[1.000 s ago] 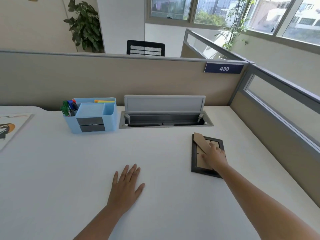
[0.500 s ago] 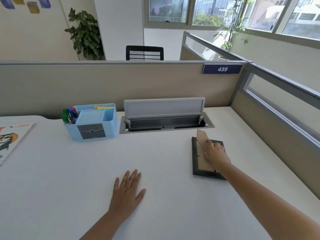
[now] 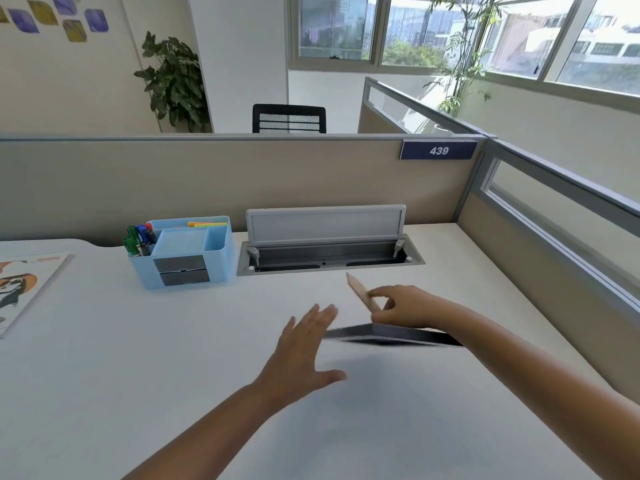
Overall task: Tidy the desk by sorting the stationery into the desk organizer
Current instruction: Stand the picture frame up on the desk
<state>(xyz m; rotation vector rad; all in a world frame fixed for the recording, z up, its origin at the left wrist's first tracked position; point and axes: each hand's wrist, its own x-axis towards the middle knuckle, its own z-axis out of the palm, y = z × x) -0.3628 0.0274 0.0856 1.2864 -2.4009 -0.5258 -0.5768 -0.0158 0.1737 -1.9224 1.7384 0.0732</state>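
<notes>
picture frame [image 3: 391, 332] in right hand [image 3: 405, 306]

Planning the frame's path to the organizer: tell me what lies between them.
Only bare white desk lies between the picture frame, lifted in the right hand, and the blue desk organizer, per the head view.

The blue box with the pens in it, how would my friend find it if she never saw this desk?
Start at the beige partition wall behind the white desk. Just left of the open grey cable hatch stands the desk organizer. It is the only light blue thing there, with green, blue and red markers in its left pocket and two grey drawers in front.
</notes>
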